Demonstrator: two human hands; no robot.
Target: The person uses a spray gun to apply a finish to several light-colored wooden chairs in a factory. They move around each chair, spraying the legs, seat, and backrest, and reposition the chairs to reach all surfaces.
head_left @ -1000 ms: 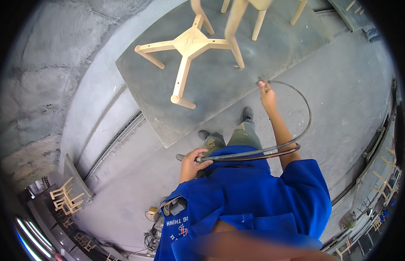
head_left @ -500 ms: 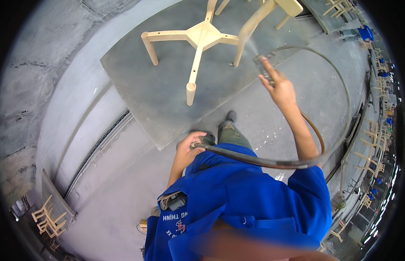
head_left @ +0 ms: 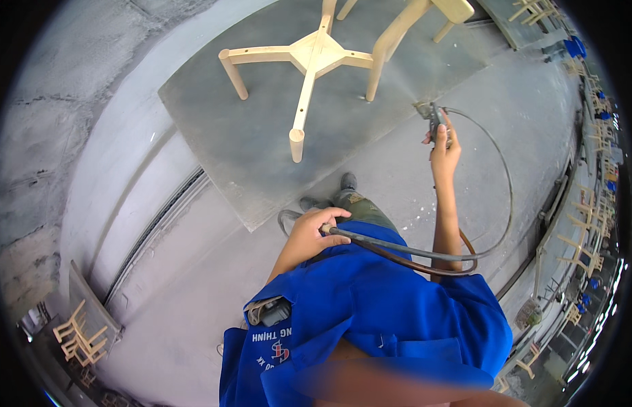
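My right hand (head_left: 446,154) is closed round a spray gun (head_left: 435,119), to the right of a pale wooden chair (head_left: 319,55). A faint mist hangs between the gun's nozzle and the nearest chair leg (head_left: 380,66). From the gun a thin hose (head_left: 511,193) loops right and back toward my waist. My left hand (head_left: 308,234), in front of my body, grips the dark hoses (head_left: 397,249), with thumb and fingers curled about them. The chair's crossed stretchers and several legs face me; its far part is cut off by the upper edge.
Under the chair lies a large grey sheet (head_left: 228,163), its near corner close to my shoes (head_left: 348,182). More wooden chairs stand at the lower left (head_left: 78,339) and along the right side (head_left: 582,237). A person in blue (head_left: 574,47) is far off at the upper right.
My right hand with the spray gun has drawn back from the chair, toward me and slightly right. My left hand has shifted a little right with the hoses. The chair has stayed in place.
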